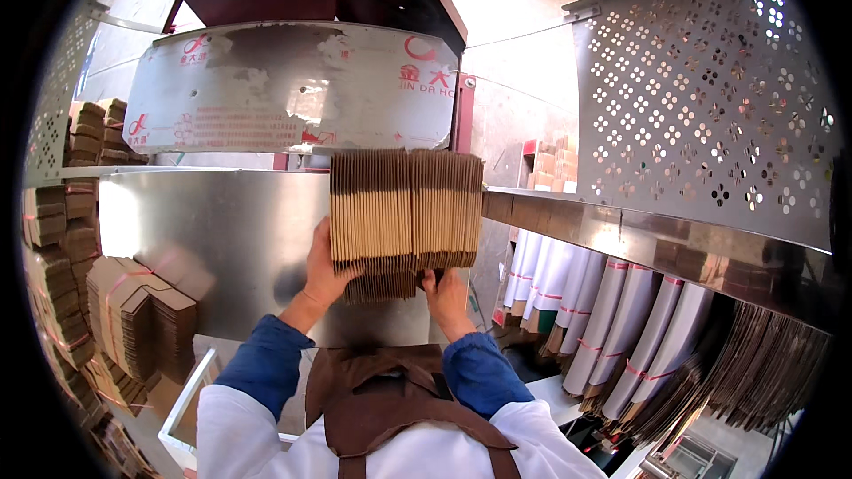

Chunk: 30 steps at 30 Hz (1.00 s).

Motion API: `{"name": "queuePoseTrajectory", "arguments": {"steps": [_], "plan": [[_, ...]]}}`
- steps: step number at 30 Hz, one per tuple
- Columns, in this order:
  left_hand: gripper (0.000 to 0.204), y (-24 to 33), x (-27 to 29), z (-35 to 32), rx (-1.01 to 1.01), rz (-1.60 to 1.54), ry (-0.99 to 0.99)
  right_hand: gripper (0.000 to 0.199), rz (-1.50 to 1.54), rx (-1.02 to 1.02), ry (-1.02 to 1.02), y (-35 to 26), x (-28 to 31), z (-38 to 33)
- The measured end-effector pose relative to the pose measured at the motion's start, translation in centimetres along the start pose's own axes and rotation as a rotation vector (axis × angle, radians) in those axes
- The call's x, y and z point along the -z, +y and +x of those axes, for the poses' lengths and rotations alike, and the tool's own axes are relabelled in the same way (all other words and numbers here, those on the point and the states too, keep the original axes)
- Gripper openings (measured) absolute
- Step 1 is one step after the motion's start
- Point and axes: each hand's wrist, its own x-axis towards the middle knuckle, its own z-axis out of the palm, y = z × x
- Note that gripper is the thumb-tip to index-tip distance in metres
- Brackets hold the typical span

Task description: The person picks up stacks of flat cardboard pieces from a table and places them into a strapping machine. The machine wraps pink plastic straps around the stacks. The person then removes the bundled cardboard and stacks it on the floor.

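While left fingers (321, 244) clasp the cardboard stack (377, 222), right fingers (429, 282) grip its near edge.

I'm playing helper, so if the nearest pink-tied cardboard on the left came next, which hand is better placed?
Probably the left hand: it's at the left side of the brown stack, nearer that pink-tied cardboard. The right hand is at the stack's lower right, farther away.

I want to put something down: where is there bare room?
Bare: the metal table left of the cardboard stack and left hand, with the tied cardboard bundle at its lower left. Crowded: the right end, around the right hand, and the white rolls beyond.
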Motion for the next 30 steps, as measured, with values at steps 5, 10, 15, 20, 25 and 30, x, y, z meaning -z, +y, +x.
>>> {"name": "queuePoseTrajectory", "arguments": {"steps": [5,10,15,20,25,30], "plan": [[0.103,0.1,0.5,4.0,-0.072,0.056,-0.003,0.038,0.018,0.008,-0.004,-0.3,-0.5,4.3],[0.098,1.0,0.3,6.1,-0.065,0.037,0.021,0.052,0.006,-0.005,-0.151,-1.0,0.7,6.5],[0.096,0.9,-0.1,6.0,-0.161,0.35,0.131,0.049,0.03,-0.041,-0.122,-0.8,0.1,6.9],[0.092,1.0,-1.2,5.7,-0.061,0.04,0.154,0.049,0.026,-0.019,-0.092,-0.1,-0.3,6.9],[0.088,0.7,-1.7,5.7,-0.046,-0.186,0.135,0.057,0.036,0.035,-0.117,-0.5,0.1,6.9],[0.09,0.4,-0.8,6.5,-0.1,0.003,0.082,0.059,0.067,0.018,-0.158,-1.0,0.3,7.0]]}}
